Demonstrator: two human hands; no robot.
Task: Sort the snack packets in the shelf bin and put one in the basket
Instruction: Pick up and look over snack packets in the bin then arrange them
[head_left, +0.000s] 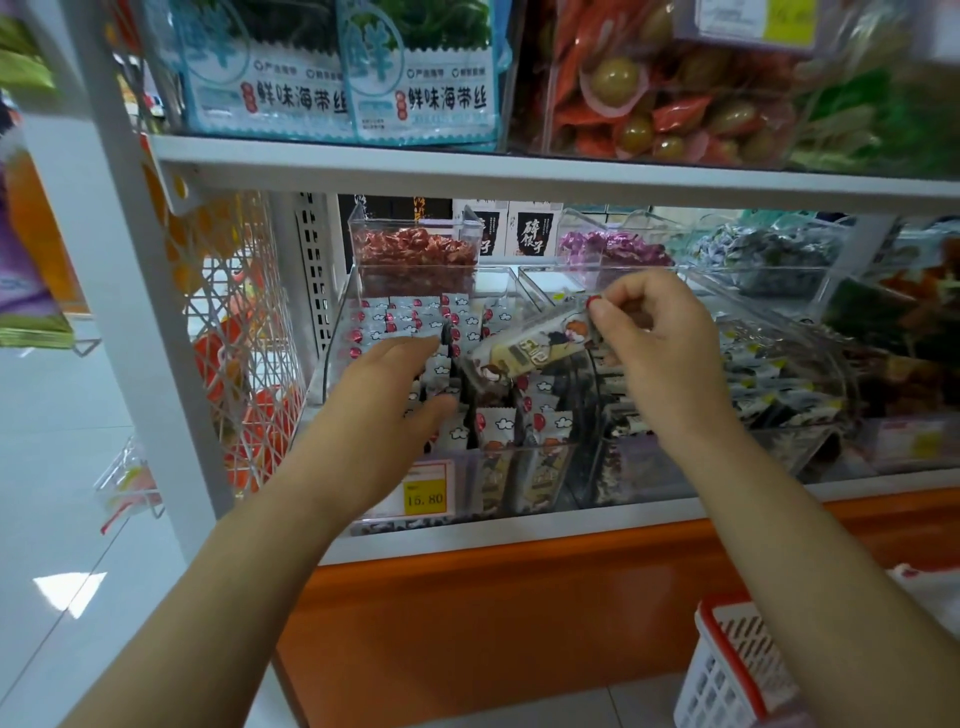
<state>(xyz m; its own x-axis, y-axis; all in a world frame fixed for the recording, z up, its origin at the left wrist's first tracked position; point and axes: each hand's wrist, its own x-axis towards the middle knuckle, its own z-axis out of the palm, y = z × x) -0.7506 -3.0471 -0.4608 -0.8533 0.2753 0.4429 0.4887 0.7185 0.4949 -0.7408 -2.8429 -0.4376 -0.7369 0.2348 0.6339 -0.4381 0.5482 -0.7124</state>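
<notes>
Clear plastic shelf bin (524, 478) holds small white red-dotted packets (410, 319); the left hand (384, 395) lies over them, fingers straight. Just above the bin, the right hand (649, 332) pinches a long cream-and-black snack packet (530, 353) by its end, print blurred. Below the bin, a white red-rimmed basket (727, 670) is cut off.

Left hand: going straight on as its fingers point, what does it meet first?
The left hand would probably meet the white packets with red dots standing in the clear bin. The held packet in the right hand hangs further right, seemingly off that line; depth is unclear.
</notes>
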